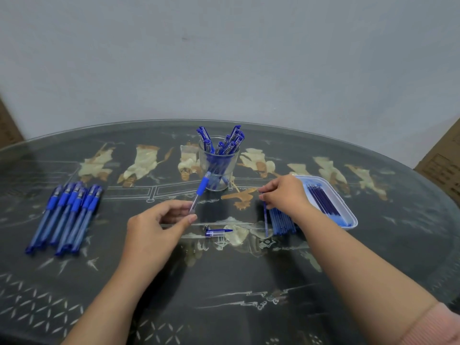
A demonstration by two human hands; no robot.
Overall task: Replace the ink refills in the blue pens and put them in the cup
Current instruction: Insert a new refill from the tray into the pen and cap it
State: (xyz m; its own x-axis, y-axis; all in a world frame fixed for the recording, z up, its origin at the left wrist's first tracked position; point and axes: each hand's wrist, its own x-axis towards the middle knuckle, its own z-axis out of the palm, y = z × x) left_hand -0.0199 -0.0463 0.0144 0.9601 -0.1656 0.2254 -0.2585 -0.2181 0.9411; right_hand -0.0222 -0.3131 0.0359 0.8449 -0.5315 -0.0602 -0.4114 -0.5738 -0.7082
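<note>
My left hand point(159, 225) pinches the clear lower end of a blue pen barrel point(201, 189), which points up and away toward the cup. My right hand point(283, 192) rests fingers-down on a pile of loose blue refills point(281, 221) and grips one thin refill point(266, 217) at its top end. A clear cup point(219, 165) at the table's centre back holds several blue pens. A pen's back part with its clip point(216, 232) lies on the table between my hands. Several whole blue pens point(67, 215) lie in a row at the left.
A white tray point(348, 207) with several dark blue refills stands right of my right hand. The table point(224, 282) is dark glass over a patterned top, round-edged, set against a pale wall. Cardboard boxes point(445, 165) stand at the far right and far left.
</note>
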